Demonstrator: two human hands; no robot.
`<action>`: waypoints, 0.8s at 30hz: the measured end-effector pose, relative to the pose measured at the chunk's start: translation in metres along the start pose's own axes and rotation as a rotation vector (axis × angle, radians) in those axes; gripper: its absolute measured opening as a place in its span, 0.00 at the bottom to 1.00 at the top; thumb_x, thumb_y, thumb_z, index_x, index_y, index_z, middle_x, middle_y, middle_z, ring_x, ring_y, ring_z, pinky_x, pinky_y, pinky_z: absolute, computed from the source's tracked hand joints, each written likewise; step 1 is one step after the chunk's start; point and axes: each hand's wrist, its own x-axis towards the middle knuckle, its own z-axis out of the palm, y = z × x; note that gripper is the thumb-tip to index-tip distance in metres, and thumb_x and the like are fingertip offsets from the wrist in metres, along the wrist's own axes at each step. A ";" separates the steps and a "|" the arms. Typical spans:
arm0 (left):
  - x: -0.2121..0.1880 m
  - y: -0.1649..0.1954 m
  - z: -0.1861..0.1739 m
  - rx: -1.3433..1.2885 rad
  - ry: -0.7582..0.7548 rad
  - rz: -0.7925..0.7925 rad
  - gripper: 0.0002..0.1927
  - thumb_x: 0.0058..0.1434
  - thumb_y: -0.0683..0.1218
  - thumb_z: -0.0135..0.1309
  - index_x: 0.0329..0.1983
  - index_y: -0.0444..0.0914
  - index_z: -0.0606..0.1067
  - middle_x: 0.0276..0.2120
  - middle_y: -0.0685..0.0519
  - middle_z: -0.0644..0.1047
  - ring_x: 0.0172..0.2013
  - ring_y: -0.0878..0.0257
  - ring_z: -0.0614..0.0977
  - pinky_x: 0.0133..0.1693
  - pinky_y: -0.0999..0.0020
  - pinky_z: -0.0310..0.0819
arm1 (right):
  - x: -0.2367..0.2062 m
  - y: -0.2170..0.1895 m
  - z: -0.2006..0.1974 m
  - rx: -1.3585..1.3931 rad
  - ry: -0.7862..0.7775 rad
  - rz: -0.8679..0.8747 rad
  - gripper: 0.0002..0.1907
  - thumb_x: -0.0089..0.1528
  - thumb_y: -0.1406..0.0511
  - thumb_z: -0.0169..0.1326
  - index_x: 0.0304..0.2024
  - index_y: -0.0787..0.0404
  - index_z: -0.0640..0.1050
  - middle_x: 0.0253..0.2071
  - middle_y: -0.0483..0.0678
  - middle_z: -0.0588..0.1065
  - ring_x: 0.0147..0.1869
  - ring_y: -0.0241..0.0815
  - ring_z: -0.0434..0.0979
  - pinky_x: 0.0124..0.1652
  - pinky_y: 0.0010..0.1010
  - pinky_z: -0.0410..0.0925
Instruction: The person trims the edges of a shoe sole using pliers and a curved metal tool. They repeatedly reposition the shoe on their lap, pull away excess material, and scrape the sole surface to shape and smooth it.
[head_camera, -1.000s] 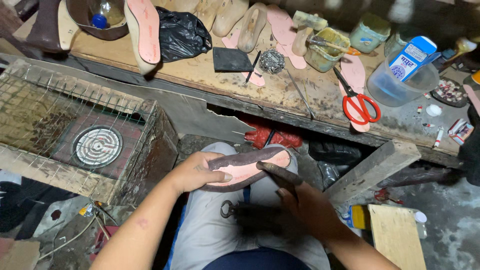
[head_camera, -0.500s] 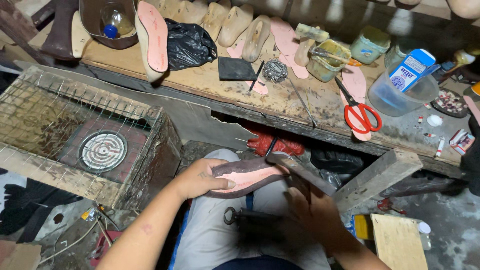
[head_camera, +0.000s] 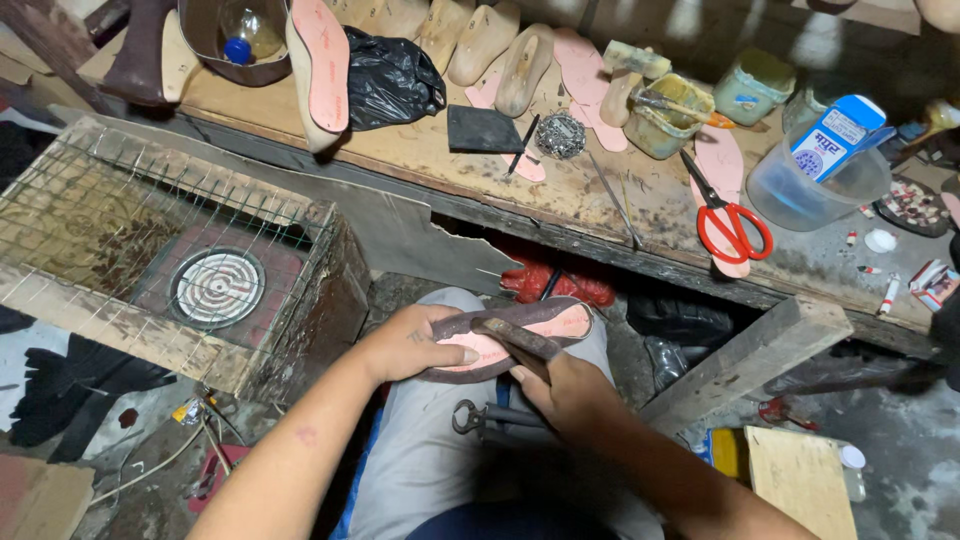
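Left hand (head_camera: 415, 343): closed around the heel end of the shoe (head_camera: 520, 335), thumb pressed flat on its pink insole.
Shoe: sole up on the lap, between both hands.
Right hand (head_camera: 568, 388): fingers wrapped around a hammer (head_camera: 518, 340), head resting on the insole just beyond the knuckles.
Pincers (head_camera: 490, 418): on the lap, just left of the right hand.
Red scissors (head_camera: 728, 215): on the bench, far above the right hand.

scissors (head_camera: 735, 225): 1 | pincers (head_camera: 490, 418): 1 | black bag (head_camera: 390, 80): 1
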 end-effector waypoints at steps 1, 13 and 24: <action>0.000 -0.002 0.000 -0.023 -0.011 0.000 0.22 0.53 0.45 0.65 0.50 0.33 0.79 0.39 0.55 0.83 0.39 0.69 0.81 0.44 0.73 0.76 | 0.000 -0.013 -0.010 -0.022 -0.022 -0.020 0.27 0.64 0.50 0.55 0.45 0.69 0.73 0.37 0.65 0.78 0.44 0.66 0.80 0.45 0.48 0.72; 0.010 -0.029 -0.004 -0.027 0.000 0.075 0.19 0.51 0.41 0.65 0.46 0.32 0.78 0.38 0.55 0.83 0.39 0.69 0.81 0.43 0.71 0.77 | -0.011 -0.069 -0.039 -0.179 -0.178 -0.018 0.22 0.65 0.50 0.56 0.50 0.60 0.74 0.42 0.57 0.80 0.51 0.58 0.79 0.51 0.44 0.69; -0.014 0.024 0.002 0.311 0.146 0.079 0.23 0.49 0.44 0.66 0.50 0.39 0.80 0.39 0.53 0.84 0.40 0.62 0.85 0.44 0.68 0.77 | -0.018 -0.015 -0.033 0.043 -0.025 0.080 0.23 0.61 0.53 0.56 0.54 0.58 0.76 0.45 0.58 0.80 0.51 0.56 0.81 0.50 0.40 0.71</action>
